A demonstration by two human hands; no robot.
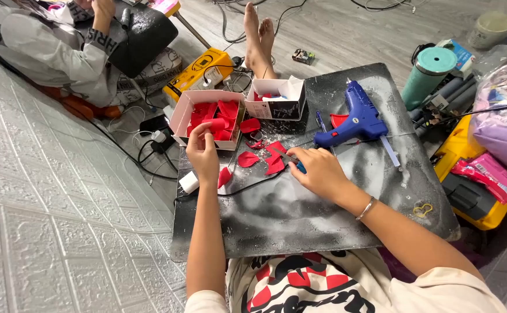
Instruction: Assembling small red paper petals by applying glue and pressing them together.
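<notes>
At the left of the frame, a seated co-worker is working on the floor, well apart from the dark table. Just right of them, the pink box full of red petals is standing on the upper left corner of the table, and the left hand is resting just below it, fingers curled narrow around one red petal. This petal could slip or crease if the pinch is too loose or too hard.

Near the centre, loose red petals are lying on the table beside a black cable. A moving wrist could be catching this cable and dragging the pieces.

The right hand is lying over a small blue tool, fingers closed on it; I cannot tell what kind of tool it is. Just above, the blue glue gun is standing near the knuckles. If its nozzle is hot, a careless lift of the hand could be causing a burn, or could be knocking the gun over onto the petals.
</notes>
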